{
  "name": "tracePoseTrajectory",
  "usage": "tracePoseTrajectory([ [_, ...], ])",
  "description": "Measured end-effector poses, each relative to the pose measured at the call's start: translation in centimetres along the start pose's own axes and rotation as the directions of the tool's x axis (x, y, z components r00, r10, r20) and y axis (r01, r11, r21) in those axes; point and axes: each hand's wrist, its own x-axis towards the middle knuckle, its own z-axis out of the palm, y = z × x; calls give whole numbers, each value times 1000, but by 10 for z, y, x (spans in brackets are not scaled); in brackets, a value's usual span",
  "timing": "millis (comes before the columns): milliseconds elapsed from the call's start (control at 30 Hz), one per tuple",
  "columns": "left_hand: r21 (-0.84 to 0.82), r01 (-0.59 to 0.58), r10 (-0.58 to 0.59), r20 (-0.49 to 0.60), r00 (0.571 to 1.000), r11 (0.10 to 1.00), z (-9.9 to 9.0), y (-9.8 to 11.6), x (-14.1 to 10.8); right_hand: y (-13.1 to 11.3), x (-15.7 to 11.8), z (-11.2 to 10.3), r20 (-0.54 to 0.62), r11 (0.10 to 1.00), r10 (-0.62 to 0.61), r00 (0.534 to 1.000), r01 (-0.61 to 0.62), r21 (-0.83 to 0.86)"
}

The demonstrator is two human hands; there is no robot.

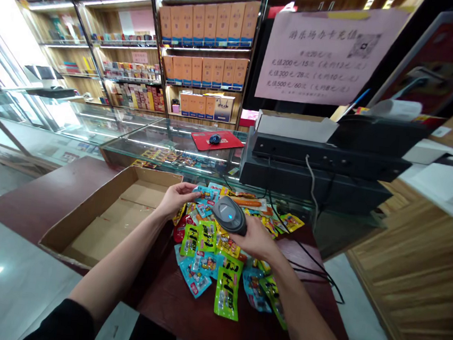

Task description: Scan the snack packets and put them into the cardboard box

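My right hand (255, 238) is wrapped round a dark grey handheld barcode scanner (229, 214), whose blue light is lit. Its head points toward the packets at the back of the pile. My left hand (176, 199) pinches the edge of a light blue snack packet (206, 194) just left of the scanner head. Below both hands spreads a heap of small shiny packets. Green packets (227, 293) and blue packets (196, 278) lie toward the front, and a yellow packet (291, 222) lies at the right. A long orange sausage-like stick (247, 203) in clear wrap rests behind the scanner.
An open shallow cardboard box (112, 234) stands left of the pile on the dark red table (179, 323). Behind is a glass counter (173, 138) with a mouse (215, 139) on a red pad (233, 141). Black cables (302, 252) trail across the right side, near a black cash drawer (310, 175).
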Motion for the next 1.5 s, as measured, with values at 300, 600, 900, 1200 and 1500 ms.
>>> tracePoseTrajectory([
  [300, 52, -3, 4, -13, 1000, 999, -3, -5, 2, 0, -1, 0, -18, 1000, 3, 1000, -4, -15],
  [600, 136, -66, 75, -60, 995, 989, -26, 30, -15, -9, -3, -2, -14, 996, -85, 996, 85, 31],
  [900, 295, -100, 203, -342, 918, 950, -126, 79, -83, -10, -2, 0, 22, 988, -141, 990, 140, 60],
  [1200, 321, -110, 201, -267, 943, 941, -101, 65, -79, -3, -3, -11, -37, 990, -127, 991, 129, 59],
  [1500, 359, -85, 65, 67, 996, 930, 2, 6, -3, 2, -13, -44, -108, 994, -66, 992, 75, 81],
])
